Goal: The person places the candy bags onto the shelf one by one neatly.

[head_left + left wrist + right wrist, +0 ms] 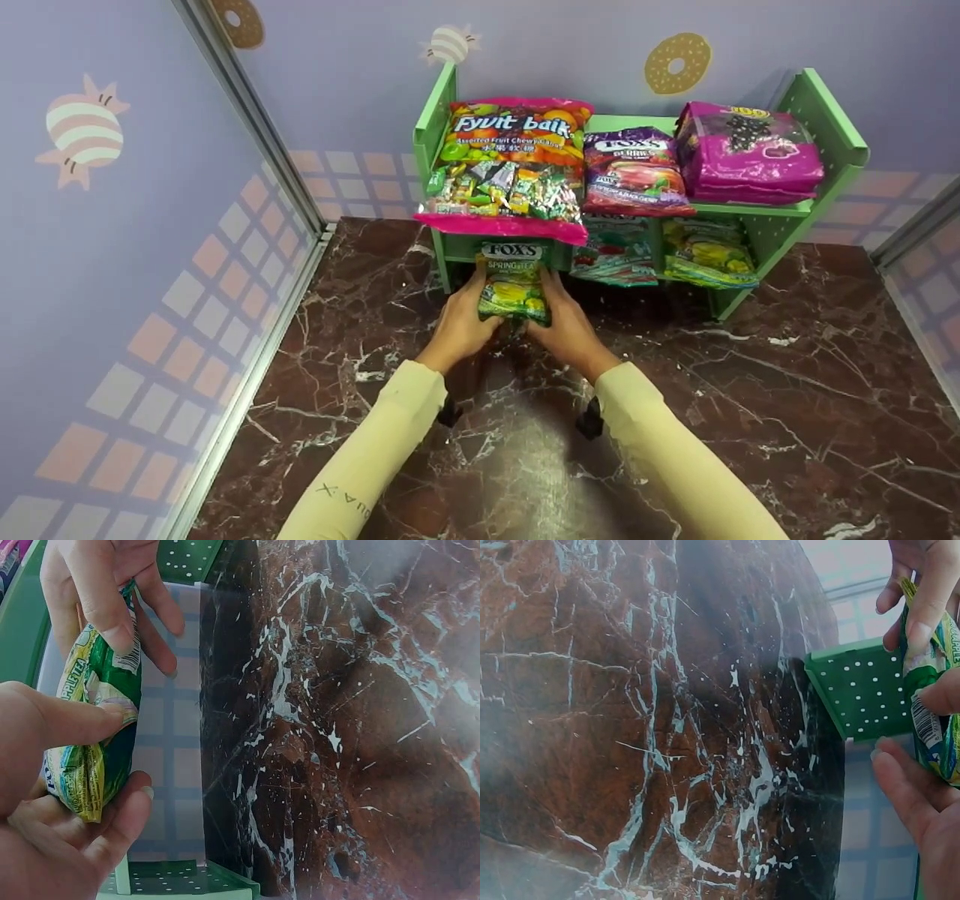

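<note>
Both hands hold a green bag of Fox's Spring Tea candy (513,289) upright by its sides, at the lower left opening of a green shelf (832,150). My left hand (463,319) grips its left edge and my right hand (568,324) grips the right edge. In the left wrist view the candy bag (112,690) is seen from below, thumbs on its near face and fingers behind. In the right wrist view it is cut by the frame's right edge. Above it, a large Fruit Chewy Candy bag (510,135) overhangs the upper shelf.
On the upper level sit a purple Fox's Berries bag (634,169) and a magenta pack (750,154). Below them are a teal bag (615,251) and a yellow-green bag (709,251). Dark marbled floor (750,420) lies in front, with a patterned wall panel (112,262) at left.
</note>
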`<state>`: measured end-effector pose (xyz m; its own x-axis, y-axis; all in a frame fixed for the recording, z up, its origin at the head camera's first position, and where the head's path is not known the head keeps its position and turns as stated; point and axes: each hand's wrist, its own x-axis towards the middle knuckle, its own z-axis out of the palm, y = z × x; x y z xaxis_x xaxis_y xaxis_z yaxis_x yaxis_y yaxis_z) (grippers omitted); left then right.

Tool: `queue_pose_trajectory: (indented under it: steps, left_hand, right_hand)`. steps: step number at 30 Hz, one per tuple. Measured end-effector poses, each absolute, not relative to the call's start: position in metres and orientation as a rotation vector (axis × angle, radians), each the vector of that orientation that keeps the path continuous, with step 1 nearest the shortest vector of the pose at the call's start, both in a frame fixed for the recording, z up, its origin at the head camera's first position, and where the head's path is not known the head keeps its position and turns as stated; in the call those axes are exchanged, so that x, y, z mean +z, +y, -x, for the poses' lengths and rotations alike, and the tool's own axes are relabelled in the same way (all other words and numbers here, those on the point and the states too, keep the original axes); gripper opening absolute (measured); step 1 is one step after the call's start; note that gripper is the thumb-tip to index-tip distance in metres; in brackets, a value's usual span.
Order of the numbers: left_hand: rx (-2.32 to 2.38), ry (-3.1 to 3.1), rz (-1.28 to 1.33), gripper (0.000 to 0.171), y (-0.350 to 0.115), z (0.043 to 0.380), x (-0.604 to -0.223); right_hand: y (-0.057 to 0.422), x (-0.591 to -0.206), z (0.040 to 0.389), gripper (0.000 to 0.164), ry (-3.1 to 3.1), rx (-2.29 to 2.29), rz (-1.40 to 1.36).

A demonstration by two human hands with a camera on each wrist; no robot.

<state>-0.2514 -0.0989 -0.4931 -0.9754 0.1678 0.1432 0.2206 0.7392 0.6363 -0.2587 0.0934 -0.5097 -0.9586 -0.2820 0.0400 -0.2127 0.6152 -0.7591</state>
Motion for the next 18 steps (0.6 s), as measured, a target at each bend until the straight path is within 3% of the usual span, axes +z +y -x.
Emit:
queue_pose_trajectory:
  steps: [18]
  left_hand:
    - [-1.115,-2.841,0.300,0.092,-0.094,0.263,-0.486]
  right_hand:
    - [0.092,-0.504,0.262,0.076,2.806,-1.259,0.387]
